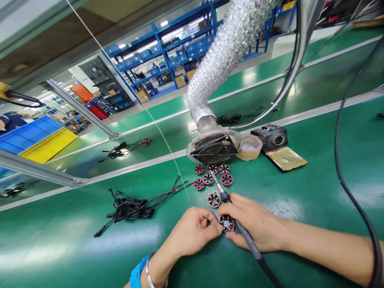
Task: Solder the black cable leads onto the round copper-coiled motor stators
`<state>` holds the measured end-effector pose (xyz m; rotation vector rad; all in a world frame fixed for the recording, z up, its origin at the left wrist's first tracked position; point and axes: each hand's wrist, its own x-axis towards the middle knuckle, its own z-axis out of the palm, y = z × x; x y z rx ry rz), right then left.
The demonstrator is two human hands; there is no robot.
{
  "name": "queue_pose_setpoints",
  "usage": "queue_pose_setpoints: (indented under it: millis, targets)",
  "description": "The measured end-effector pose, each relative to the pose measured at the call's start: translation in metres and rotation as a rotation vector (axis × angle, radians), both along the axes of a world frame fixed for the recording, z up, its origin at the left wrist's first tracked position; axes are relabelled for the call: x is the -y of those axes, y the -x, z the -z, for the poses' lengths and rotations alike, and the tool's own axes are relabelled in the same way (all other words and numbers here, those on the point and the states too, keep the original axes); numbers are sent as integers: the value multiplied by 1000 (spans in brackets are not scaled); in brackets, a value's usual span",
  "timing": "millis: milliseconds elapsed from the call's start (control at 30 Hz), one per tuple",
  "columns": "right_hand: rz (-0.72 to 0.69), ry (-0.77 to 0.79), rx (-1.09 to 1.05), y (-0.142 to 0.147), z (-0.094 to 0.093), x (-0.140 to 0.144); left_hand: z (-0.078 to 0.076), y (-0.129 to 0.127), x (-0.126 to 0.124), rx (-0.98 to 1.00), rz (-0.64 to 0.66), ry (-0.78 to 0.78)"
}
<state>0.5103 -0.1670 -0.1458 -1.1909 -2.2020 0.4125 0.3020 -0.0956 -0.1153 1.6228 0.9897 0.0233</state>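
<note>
My right hand [255,220] is closed around a soldering iron [251,243]. The iron's metal tip points up and left, in front of several small ring-shaped motor stators [208,179]. Beneath my right fingers sits one stator with copper windings [227,223], its right edge partly covered. My left hand [195,231] is pinched at that stator's left edge, and a thin wire shows between its fingers. Just above lies another copper-wound stator [214,200]. Some stators in the group have red parts. To the left lies a bundle of black cables [129,208], their stripped ends pointing at the stators.
A round fume-extractor hood [214,147] on a silver flexible duct [216,60] hangs behind the stators. Right of it are a tape-like roll [250,147] and a soldering-iron stand [274,138] with a yellowish sponge [286,159]. A black cord [339,160] hangs at the right.
</note>
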Motion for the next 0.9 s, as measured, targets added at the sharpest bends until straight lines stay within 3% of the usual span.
queue_pose_setpoints:
  millis: [67,267,467,733,900]
  targets:
    - [5,-2,-3,0,0,0,-1,-1,4,-32,13,13]
    - [4,-13,-4,-1,-2,1,-10,-3,2,53,-32,256]
    - [-2,-13,-6,-1,-2,0,-10,-4,-6,88,-111,71]
    - [-19,2,-27,-2,-2,1,-3,-10,-3,72,-62,65]
    - [-18,16,-49,-1,-3,1,3,-14,-10,102,-96,48]
